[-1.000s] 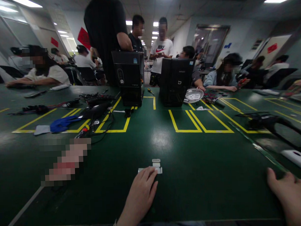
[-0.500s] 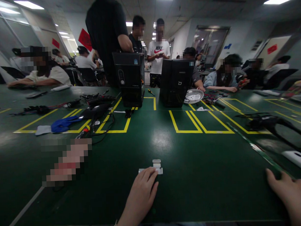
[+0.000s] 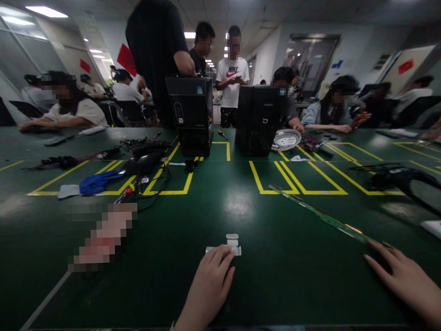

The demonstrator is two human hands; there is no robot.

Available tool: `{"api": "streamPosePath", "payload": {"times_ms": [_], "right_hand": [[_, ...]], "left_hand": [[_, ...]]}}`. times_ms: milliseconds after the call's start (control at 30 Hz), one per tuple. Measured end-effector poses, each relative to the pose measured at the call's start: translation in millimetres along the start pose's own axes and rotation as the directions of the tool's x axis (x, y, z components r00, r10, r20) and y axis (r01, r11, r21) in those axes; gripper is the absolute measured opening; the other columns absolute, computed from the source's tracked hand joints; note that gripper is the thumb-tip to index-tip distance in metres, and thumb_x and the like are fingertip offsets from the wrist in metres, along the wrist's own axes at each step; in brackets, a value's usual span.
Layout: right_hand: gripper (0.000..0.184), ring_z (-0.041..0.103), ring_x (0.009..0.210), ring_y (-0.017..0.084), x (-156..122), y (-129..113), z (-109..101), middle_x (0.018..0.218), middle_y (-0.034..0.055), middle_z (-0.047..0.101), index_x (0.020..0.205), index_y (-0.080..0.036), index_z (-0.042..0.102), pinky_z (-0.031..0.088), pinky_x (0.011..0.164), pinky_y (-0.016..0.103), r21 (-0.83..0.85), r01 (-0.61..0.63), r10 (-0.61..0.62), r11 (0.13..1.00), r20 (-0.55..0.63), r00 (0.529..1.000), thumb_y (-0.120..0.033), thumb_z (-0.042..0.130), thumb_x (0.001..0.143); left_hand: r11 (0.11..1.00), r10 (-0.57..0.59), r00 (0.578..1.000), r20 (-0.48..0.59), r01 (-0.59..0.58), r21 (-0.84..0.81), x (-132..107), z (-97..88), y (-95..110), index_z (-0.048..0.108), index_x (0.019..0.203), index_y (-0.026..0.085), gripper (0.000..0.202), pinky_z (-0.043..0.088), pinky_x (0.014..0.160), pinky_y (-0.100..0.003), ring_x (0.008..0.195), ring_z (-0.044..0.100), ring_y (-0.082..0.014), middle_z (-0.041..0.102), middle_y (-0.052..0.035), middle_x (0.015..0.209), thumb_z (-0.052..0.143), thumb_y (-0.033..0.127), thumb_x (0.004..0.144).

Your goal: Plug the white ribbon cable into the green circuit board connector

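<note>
My left hand lies over a small silver-white flat ribbon cable on the green table. Its fingers are stretched out, with the fingertips on the cable and the thumb apart. Part of the cable is hidden under the fingers. At the right, my right hand has its fingers on the near end of a long, thin green circuit board strip. This strip slants away to the far left, and its near end is partly covered by the fingers.
Two black computer towers stand at the back. Cables, a blue glove-like item and a blurred-out object lie to the left. A black frame-like part and a white item are right. Other people sit and stand beyond.
My right hand has moved left, and the circuit board strip has come left with it toward the table's middle. My left hand stays on the ribbon cable.
</note>
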State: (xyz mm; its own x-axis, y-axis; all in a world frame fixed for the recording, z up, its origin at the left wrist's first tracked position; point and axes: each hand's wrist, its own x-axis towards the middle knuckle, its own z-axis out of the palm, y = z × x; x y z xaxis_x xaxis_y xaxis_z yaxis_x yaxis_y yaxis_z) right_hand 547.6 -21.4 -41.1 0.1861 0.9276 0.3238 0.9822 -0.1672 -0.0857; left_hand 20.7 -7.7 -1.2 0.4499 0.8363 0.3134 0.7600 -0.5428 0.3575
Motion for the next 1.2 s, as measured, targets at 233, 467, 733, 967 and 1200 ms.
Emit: {"api": "streamPosePath", "payload": {"times_ms": [233, 467, 733, 967, 1200], "right_hand": [[0.065, 0.057, 0.112, 0.031, 44.0, -74.3, -5.1, 0.121, 0.0192, 0.06, 0.125, -0.012, 0.058, 0.045, 0.099, 0.046, 0.095, 0.168, -0.179, 0.981, 0.127, 0.976, -0.058, 0.034, 0.086], [0.052, 0.053, 0.119, 0.027, 66.7, -172.0, 7.3, 0.129, 0.0141, 0.057, 0.131, -0.015, 0.054, 0.043, 0.102, 0.046, 0.109, 0.442, -0.452, 0.89, 0.086, 0.888, -0.045, 0.032, 0.095], [0.044, 0.049, 0.122, 0.025, 64.8, -250.9, 9.0, 0.134, 0.0126, 0.053, 0.136, -0.018, 0.049, 0.041, 0.103, 0.047, 0.229, 0.626, -0.649, 0.746, 0.036, 0.76, -0.034, 0.038, 0.096], [0.043, 0.049, 0.118, 0.027, 52.8, -287.3, 5.3, 0.13, 0.0139, 0.054, 0.132, -0.015, 0.052, 0.044, 0.098, 0.046, 0.219, 0.661, -0.683, 0.717, 0.031, 0.73, -0.033, 0.041, 0.095], [0.041, 0.047, 0.122, 0.027, 47.4, -293.5, -1.0, 0.131, 0.0134, 0.053, 0.132, -0.018, 0.051, 0.042, 0.101, 0.047, 0.27, 0.654, -0.677, 0.707, -0.01, 0.736, -0.032, 0.042, 0.095]], "left_hand": [[1.0, -0.007, 1.0, 0.02, 0.008, -0.027, -1.2, -1.1, 2.3, 0.053, 0.127, 0.02, 0.035, 0.045, 0.101, -0.045, 0.118, 0.053, -0.0234, 0.059, -0.0075, 0.126, 0.048, 0.016, 0.093], [1.0, -0.006, 1.0, 0.007, 0.006, -0.03, 0.2, -1.7, 3.3, 0.054, 0.127, 0.021, 0.036, 0.046, 0.099, -0.047, 0.116, 0.055, -0.0242, 0.06, -0.0077, 0.126, 0.048, 0.016, 0.092], [1.0, 0.004, 1.0, -0.004, -0.004, -0.01, 1.3, -4.0, 3.9, 0.055, 0.126, 0.022, 0.035, 0.047, 0.099, -0.046, 0.115, 0.056, -0.0237, 0.06, -0.007, 0.125, 0.048, 0.015, 0.091], [1.0, 0.004, 1.0, 0.022, -0.004, 0.012, 2.5, -2.8, 7.5, 0.055, 0.124, 0.02, 0.034, 0.046, 0.1, -0.045, 0.116, 0.055, -0.0239, 0.06, -0.0076, 0.125, 0.05, 0.015, 0.091], [0.998, 0.03, 0.998, 0.054, -0.033, 0.058, 5.3, 0.0, 16.4, 0.053, 0.126, 0.017, 0.035, 0.04, 0.105, -0.05, 0.119, 0.054, -0.0258, 0.059, -0.0104, 0.127, 0.052, 0.02, 0.091]]}}
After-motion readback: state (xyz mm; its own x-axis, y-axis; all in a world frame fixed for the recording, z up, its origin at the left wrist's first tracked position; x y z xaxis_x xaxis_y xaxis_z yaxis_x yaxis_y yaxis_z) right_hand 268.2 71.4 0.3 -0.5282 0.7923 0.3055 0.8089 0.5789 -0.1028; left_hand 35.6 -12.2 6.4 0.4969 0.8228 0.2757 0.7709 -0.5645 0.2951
